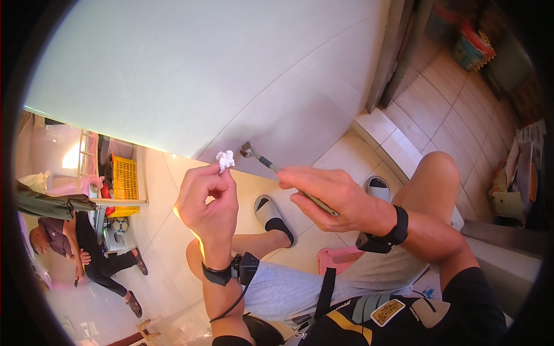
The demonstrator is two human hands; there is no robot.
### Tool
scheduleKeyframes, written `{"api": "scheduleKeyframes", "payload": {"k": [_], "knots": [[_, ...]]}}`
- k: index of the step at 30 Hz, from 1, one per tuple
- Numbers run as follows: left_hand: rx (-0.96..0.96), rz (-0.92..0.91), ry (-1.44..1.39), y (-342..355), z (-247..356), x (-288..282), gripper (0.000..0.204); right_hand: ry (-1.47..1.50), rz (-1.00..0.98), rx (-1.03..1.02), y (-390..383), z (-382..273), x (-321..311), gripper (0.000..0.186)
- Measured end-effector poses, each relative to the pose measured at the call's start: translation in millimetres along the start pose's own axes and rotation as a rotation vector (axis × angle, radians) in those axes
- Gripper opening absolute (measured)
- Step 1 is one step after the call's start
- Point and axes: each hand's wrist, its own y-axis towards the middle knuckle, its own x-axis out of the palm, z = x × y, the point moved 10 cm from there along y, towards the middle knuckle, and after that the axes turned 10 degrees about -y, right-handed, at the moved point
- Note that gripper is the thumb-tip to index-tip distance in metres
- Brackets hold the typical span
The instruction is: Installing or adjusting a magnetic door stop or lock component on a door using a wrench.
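Note:
Between the thumb and fingertips of my left hand [208,199] is pinched a small crumpled white wad [225,160], which looks like tissue. My right hand [329,196] is closed round a slim hand tool [265,162] with a shiny dark metal head, a ribbed neck and a greyish handle; its exact kind is unclear. The tool's head points up and left, a short way right of the wad and apart from it. Both hands are raised in front of a pale wall [231,69], whose surface shows a thin seam and shadows behind the tool.
A pink plastic stool [334,259] is below my right forearm. My slippered feet [277,219] rest on the tiled floor [167,242]. A seated person [86,254], yellow crate [124,181] and ball [120,225] are at left. A door frame [398,52] and bucket [473,51] stand at right.

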Motion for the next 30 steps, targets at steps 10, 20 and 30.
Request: {"api": "scheduleKeyframes", "payload": {"k": [10,20,30], "knots": [[-0.149,-0.078,-0.06,-10,-33,14,0.02,-0.054,-0.098,0.141,-5,11,22,0.033],[-0.101,-0.003,-0.102,-7,-19,7,0.024,-0.063,-0.091,0.146,-10,14,31,0.03],[-0.119,-0.058,-0.079,-17,-45,24,0.02,-0.111,-0.099,0.186,-20,21,46,0.03]]}}
